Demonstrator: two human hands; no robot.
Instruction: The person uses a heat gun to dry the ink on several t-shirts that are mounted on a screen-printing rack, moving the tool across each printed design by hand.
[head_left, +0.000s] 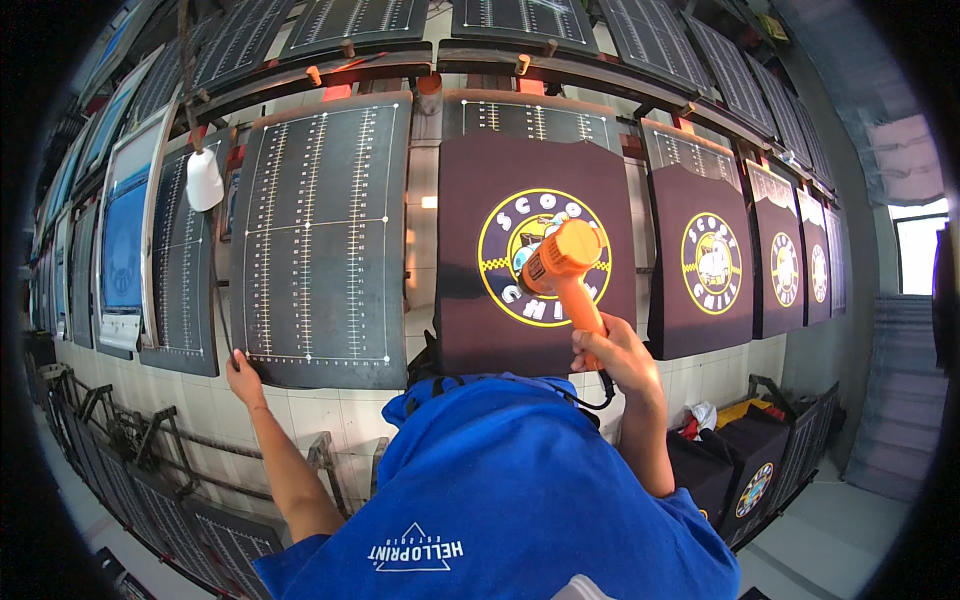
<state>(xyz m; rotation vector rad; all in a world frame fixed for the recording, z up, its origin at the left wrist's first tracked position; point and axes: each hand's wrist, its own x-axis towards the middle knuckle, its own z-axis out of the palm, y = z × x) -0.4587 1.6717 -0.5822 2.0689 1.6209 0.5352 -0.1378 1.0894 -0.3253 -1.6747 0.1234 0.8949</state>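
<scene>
My right hand (622, 352) is wrapped round the handle of an orange hair dryer (572, 262), or a heat gun of that shape. Its body is over a dark T-shirt (462, 330), hiding part of the round yellow, white and blue print. The shirt lies spread on a flat printing board. A black cord (604, 402) trails from the dryer's handle. Off to the left, my left hand (240, 377) pinches a black cable (221, 300) beside the near corner of a bare board (345, 260) marked with white rulers. That cable rises to a hanging white power socket (204, 180).
More dark printed shirts (680, 320) lie on boards to the right. A framed printing screen (125, 260) stands at left. Beyond a long dark rail (370, 62) are further ruled boards (350, 22). Metal brackets (150, 425) and more boards run along the near side.
</scene>
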